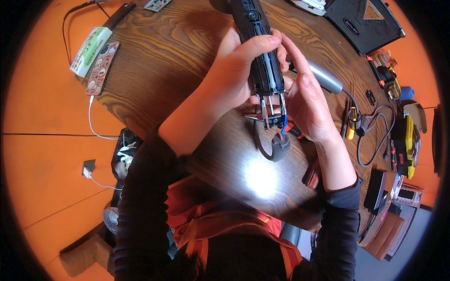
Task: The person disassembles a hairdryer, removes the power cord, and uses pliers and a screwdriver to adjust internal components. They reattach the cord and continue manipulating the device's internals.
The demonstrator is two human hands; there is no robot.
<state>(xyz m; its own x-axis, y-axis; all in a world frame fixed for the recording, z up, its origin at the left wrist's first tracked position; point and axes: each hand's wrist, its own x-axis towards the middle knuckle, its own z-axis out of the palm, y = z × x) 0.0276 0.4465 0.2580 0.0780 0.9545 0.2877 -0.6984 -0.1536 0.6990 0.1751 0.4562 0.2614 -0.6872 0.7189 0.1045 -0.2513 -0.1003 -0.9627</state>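
My left hand [236, 63] is wrapped around a black cylindrical appliance body [267, 77], its thumb lying across the top. The body is held above the table, tilted, with its lower end toward me. That end has an open frame with metal strips and blue wires [284, 122]. A dark cord sleeve [280, 146] hangs just below the wires, its cord curving behind. My right hand [307, 100] is curled against the right side of the body near the open end; some of its fingers are hidden. Beneath the hands, red-handled pliers [291, 127] show in part.
A silver cylinder [323, 76] with a grey cord lies to the right, near a yellow-handled tool [351, 124]. A black case [361, 23] stands at the far right. A stickered phone [101, 68] and a green-white box [90, 50] sit on the left edge of the wooden table [164, 47].
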